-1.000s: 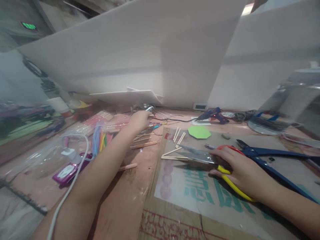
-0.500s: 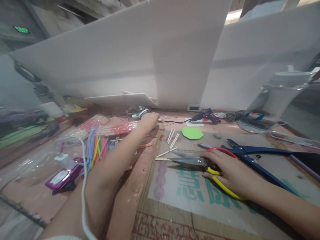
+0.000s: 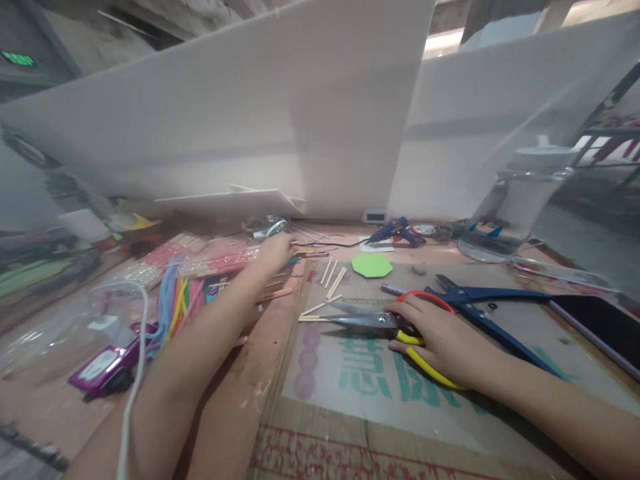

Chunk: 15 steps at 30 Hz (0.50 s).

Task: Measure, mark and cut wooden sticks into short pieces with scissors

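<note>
My right hand (image 3: 425,330) is closed on the red and yellow handles of a pair of scissors (image 3: 360,320), which lie on the board with blades pointing left. The blade tips reach short wooden sticks (image 3: 313,311); more sticks (image 3: 336,283) lie just behind. My left hand (image 3: 277,252) reaches to the back of the table beside a roll of tape (image 3: 273,228); its fingers are mostly hidden, and what they touch cannot be made out. A green octagonal piece (image 3: 372,265) lies behind the scissors.
Blue cutters (image 3: 480,303) and a dark phone (image 3: 600,330) lie at right. A glue gun (image 3: 395,231) and clear jug (image 3: 513,207) stand behind. At left are coloured strips (image 3: 175,300), a purple device (image 3: 107,370) and a white cable (image 3: 135,373).
The view has swung a little to the right, so most things appear further left. My left hand has drawn slightly nearer along the back of the table. My right hand stays on the scissors.
</note>
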Each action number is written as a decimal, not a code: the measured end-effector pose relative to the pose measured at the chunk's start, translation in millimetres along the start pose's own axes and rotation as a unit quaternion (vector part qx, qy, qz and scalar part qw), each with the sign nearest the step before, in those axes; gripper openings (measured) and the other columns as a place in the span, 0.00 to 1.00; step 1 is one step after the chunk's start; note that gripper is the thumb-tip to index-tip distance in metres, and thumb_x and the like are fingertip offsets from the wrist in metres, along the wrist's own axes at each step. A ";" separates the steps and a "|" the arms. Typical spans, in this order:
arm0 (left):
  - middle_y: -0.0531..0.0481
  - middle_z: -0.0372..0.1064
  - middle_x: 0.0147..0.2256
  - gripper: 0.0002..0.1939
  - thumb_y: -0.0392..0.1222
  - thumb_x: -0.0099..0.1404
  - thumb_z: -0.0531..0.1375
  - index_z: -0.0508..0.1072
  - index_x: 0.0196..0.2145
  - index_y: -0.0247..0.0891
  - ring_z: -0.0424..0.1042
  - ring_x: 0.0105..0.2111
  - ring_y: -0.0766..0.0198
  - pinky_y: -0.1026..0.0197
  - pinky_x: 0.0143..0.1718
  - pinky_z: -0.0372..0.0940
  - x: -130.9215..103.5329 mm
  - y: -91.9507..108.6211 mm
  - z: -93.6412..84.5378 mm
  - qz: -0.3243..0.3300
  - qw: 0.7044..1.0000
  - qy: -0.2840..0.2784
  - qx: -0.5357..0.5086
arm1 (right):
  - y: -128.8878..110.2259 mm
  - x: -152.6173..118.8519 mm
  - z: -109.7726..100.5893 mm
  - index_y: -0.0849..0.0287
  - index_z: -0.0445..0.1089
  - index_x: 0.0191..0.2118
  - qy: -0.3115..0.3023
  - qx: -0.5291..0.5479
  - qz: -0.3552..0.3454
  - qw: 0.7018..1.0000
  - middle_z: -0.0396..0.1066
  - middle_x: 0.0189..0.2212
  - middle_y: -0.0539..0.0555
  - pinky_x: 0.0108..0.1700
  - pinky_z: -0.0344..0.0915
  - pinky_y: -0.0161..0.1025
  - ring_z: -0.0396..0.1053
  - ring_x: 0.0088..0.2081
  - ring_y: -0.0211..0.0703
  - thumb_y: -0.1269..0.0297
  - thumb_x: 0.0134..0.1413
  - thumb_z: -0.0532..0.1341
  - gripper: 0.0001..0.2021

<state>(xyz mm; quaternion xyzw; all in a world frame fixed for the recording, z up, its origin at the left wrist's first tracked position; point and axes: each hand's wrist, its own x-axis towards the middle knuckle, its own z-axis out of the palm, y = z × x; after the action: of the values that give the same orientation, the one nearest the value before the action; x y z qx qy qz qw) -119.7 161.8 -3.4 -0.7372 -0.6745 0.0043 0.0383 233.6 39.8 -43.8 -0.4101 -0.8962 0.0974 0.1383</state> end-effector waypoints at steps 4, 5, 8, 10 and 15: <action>0.44 0.72 0.49 0.16 0.47 0.70 0.61 0.73 0.50 0.36 0.74 0.47 0.57 0.49 0.48 0.72 -12.3 -17.0 -2.9 -0.048 0.997 -0.053 0.038 | 1.2 -1.1 0.1 0.55 0.66 0.56 -0.004 0.000 -0.002 1.000 0.70 0.50 0.61 0.49 0.69 0.52 0.70 0.50 0.56 0.51 0.63 0.60 0.21; 0.44 0.72 0.49 0.16 0.47 0.70 0.61 0.73 0.50 0.36 0.74 0.47 0.57 0.50 0.48 0.72 -16.5 -18.6 -1.7 -0.054 0.995 -0.065 0.045 | 1.2 -1.1 -0.3 0.55 0.65 0.56 -0.005 0.000 -0.001 1.000 0.70 0.50 0.61 0.49 0.69 0.51 0.70 0.50 0.56 0.51 0.63 0.60 0.21; 0.44 0.73 0.48 0.15 0.47 0.69 0.61 0.73 0.49 0.35 0.74 0.46 0.57 0.51 0.47 0.72 -27.4 -16.4 3.6 -0.061 0.993 -0.082 0.054 | 0.7 -0.3 -1.9 0.55 0.65 0.56 -0.013 0.002 0.005 1.000 0.70 0.49 0.60 0.49 0.69 0.51 0.70 0.49 0.55 0.51 0.64 0.60 0.21; 0.44 0.73 0.46 0.14 0.47 0.69 0.61 0.74 0.47 0.35 0.75 0.44 0.58 0.52 0.46 0.72 -32.4 -13.7 4.6 -0.063 0.993 -0.080 0.051 | 0.5 0.2 -2.3 0.54 0.65 0.57 -0.017 0.002 0.006 1.000 0.70 0.49 0.60 0.48 0.69 0.50 0.70 0.49 0.55 0.51 0.64 0.60 0.20; 0.44 0.72 0.48 0.14 0.46 0.70 0.61 0.73 0.49 0.36 0.74 0.45 0.58 0.51 0.47 0.72 -42.0 -26.2 -13.9 -0.076 0.997 -0.023 0.015 | 1.8 -0.3 -0.4 0.54 0.65 0.56 -0.001 -0.005 -0.006 1.000 0.70 0.51 0.60 0.49 0.68 0.50 0.70 0.50 0.56 0.53 0.63 0.60 0.19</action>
<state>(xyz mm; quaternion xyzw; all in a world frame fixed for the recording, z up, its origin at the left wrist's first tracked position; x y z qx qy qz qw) -148.8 121.6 10.2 -0.6826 -0.7295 0.0285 0.0339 235.2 40.8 -44.0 -0.4053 -0.8993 0.0923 0.1356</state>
